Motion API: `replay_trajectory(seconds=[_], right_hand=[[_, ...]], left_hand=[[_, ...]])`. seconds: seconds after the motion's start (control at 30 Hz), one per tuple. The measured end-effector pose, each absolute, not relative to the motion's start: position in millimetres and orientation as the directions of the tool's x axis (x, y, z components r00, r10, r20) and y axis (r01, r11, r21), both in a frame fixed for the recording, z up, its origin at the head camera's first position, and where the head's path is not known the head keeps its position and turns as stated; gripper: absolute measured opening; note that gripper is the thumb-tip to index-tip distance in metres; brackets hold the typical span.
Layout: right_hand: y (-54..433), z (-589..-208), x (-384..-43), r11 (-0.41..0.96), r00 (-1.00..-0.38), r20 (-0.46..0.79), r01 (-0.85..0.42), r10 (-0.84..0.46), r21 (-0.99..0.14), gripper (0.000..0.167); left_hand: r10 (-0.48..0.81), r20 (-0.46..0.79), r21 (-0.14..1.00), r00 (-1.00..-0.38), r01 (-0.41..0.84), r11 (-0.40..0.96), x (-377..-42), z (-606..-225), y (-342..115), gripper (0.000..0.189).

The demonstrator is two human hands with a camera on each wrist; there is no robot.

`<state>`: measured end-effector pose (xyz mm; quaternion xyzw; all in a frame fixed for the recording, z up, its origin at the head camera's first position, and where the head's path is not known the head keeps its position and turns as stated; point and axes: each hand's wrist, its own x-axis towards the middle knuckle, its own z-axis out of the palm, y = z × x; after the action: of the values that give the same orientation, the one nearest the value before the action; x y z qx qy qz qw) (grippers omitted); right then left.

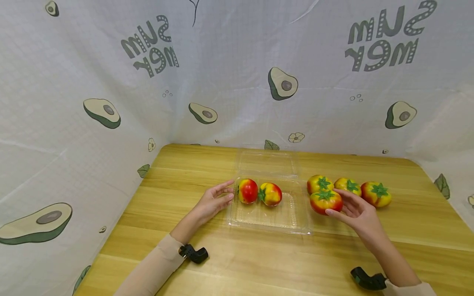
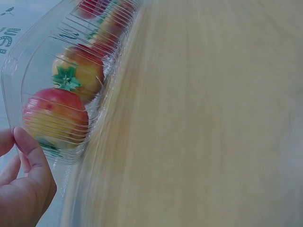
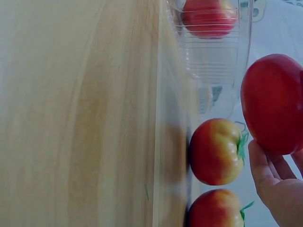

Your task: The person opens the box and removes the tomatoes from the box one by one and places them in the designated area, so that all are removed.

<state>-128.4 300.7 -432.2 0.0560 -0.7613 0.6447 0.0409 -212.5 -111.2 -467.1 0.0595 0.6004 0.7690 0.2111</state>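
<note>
A clear plastic clamshell box (image 1: 266,213) stands open on the table, its lid (image 1: 268,163) folded back. Two red-and-yellow tomatoes (image 1: 247,191) with green leafy tops sit side by side in it, toward its left. My left hand (image 1: 214,200) is at the box's left edge, fingers extended and apart; the left wrist view shows the thumb tip (image 2: 22,137) right at the rim. Between thumb and fingers, my right hand (image 1: 357,211) holds another tomato (image 1: 326,202), just right of the box. In the right wrist view that tomato (image 3: 274,104) appears raised beside the others.
Three more tomatoes (image 1: 375,194) lie in a row on the wooden table (image 1: 259,263), right of the box. Behind and at the sides hangs a white cloth (image 1: 229,82) printed with avocados. Black cameras (image 1: 194,253) are strapped to both wrists.
</note>
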Motion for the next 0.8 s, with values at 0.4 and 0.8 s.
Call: replay_trajectory(seconds=[0.4, 0.8], right_hand=[[304.2, -436.2, -127.4, 0.176, -0.994, 0.110, -0.111, -0.019, -0.978, 0.053], [306.1, -438.4, -129.6, 0.211, -0.996, 0.084, -0.082, 0.002, -0.974, 0.050]], left_hand=[[0.389, -0.169, 0.948, -0.906, -0.258, -0.189, -212.4, -467.2, -111.1, 0.056], [0.389, -0.177, 0.946, -0.904, -0.265, -0.185, -212.2, -466.6, -110.8, 0.056]])
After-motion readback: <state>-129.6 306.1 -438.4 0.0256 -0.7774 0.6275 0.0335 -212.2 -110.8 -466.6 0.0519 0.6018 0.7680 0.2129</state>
